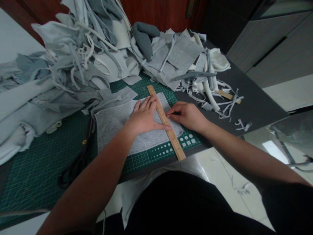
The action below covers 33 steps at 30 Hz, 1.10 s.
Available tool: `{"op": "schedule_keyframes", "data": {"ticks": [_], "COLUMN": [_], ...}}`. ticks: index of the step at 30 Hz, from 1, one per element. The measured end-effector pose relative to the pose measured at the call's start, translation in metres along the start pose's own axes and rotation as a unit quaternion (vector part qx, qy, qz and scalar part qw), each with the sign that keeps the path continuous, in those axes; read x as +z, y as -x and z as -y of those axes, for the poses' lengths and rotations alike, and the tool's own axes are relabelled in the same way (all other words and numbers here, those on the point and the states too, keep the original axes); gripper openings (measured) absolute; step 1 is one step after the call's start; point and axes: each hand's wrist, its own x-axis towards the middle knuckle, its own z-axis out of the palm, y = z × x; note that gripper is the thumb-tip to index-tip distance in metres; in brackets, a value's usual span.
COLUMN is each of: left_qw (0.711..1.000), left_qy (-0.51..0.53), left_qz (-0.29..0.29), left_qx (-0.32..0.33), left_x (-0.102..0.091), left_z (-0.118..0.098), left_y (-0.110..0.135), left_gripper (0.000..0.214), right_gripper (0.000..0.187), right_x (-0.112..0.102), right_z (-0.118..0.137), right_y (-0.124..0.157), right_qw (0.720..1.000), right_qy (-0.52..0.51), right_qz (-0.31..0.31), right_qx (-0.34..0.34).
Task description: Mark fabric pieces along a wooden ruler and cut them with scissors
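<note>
A flat piece of grey knit fabric lies on a green cutting mat. Across its right part runs a wooden ruler, slanting toward the table's front edge. My left hand rests with fingers spread on the fabric, thumb and fingertips pressing the ruler. Just right of the ruler, my right hand is closed in a pinch at the fabric, close to the ruler's edge. Whatever is between those fingertips is too small or hidden to make out. Black-handled scissors lie left of the fabric, partly behind my left forearm.
A large heap of grey and white fabric scraps covers the back and left of the table. More cut pieces and thin strips lie at the back right, partly over another wooden strip. Grey cabinets stand beyond.
</note>
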Motion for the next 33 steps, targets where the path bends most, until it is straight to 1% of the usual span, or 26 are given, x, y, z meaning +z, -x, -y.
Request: {"op": "schedule_keyframes", "data": {"ticks": [5, 10, 13, 20, 27, 33], "left_qw": [1.0, 1.0, 1.0, 1.0, 0.999, 0.999], "left_qy": [0.003, 0.011, 0.013, 0.002, -0.009, -0.009], "left_qz": [0.009, 0.015, 0.018, 0.024, 0.034, 0.032], "left_qx": [-0.008, -0.014, -0.017, -0.018, -0.03, -0.029], "left_x": [-0.002, -0.003, -0.002, -0.003, -0.005, -0.004], "left_z": [-0.002, -0.003, -0.003, -0.004, -0.006, -0.005], "left_y": [0.0, -0.001, -0.002, -0.002, -0.002, -0.002], "left_gripper": [0.118, 0.124, 0.126, 0.126, 0.13, 0.132], "right_gripper": [0.013, 0.012, 0.014, 0.015, 0.015, 0.017], "right_x": [-0.003, -0.006, -0.009, -0.015, -0.016, -0.018], "right_z": [-0.003, -0.002, -0.001, 0.002, 0.007, 0.008], "right_y": [-0.001, 0.004, 0.011, 0.032, 0.054, 0.062], "right_qw": [0.998, 0.996, 0.994, 0.99, 0.986, 0.984], "right_qy": [0.007, 0.021, 0.029, 0.005, -0.012, -0.016], "right_qz": [0.022, 0.045, 0.059, 0.098, 0.11, 0.108], "right_qx": [-0.05, -0.078, -0.086, -0.106, -0.125, -0.144]}}
